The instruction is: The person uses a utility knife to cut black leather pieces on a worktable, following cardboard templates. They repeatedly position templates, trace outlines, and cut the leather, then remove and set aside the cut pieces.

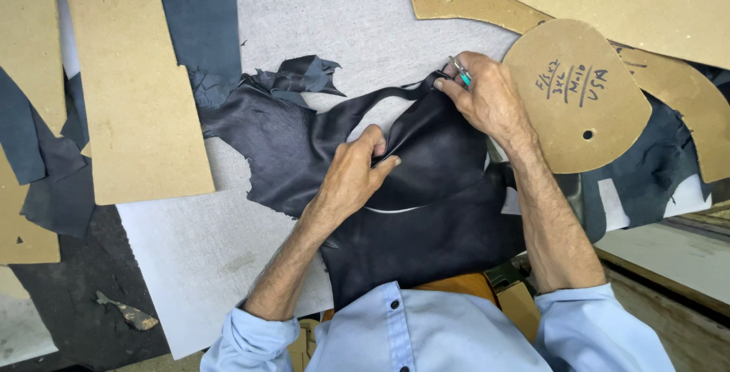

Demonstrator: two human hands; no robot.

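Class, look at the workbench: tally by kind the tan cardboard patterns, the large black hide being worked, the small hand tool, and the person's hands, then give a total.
Tan cardboard patterns: at least 6, some cut off by the frame
Large black hide: 1
Small hand tool, pinched in the right hand: 1
Hands, counting the left hand gripping the hide: 2
Total: 10

- Grey bench (365, 30) under everything.
- Tall cardboard pattern (137, 90) lying left of bench centre.
- Rounded cardboard pattern (578, 98) at right of bench, handwriting on it.
- Curved cardboard strip (471, 3) just above that.
- Small leather scrap (125, 311) below bench's left corner.
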